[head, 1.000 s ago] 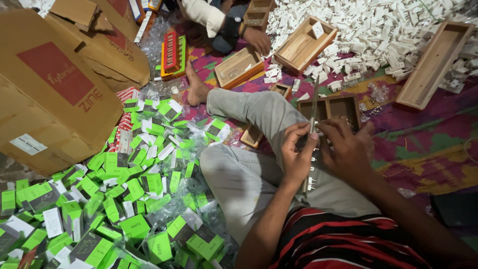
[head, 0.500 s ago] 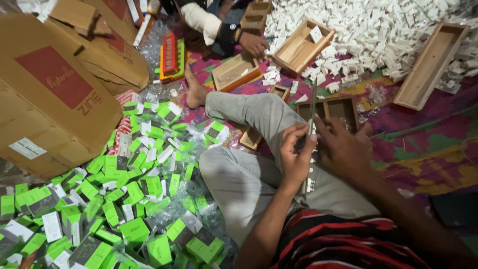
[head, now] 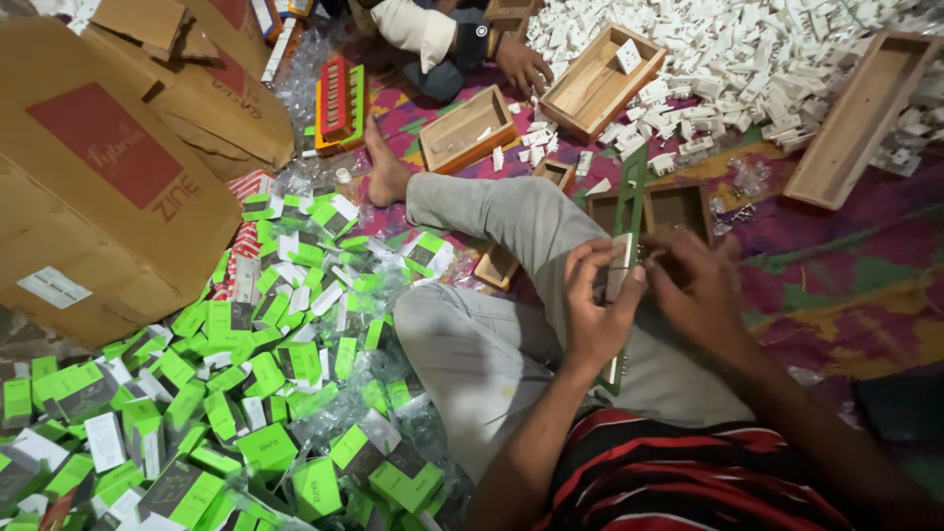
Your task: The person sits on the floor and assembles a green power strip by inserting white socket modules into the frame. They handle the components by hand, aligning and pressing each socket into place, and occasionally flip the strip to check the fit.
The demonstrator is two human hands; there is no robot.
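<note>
I sit cross-legged on the floor. My left hand and my right hand meet over my lap, both closed on a long green strip that runs upright between them. My left fingers pinch a small white part against the strip, and my right fingers press at the same spot from the other side. What the right fingertips hold is too small to tell. My grey-trousered leg stretches left, with the bare foot at its end.
A heap of small green and white boxes lies at my left. A big cardboard carton stands behind it. Wooden trays and a pile of white plastic parts cover the far floor. Another person's hand rests there.
My hands have stayed together on the green strip, with only small finger shifts. The other person's hand at the far side has moved slightly.
</note>
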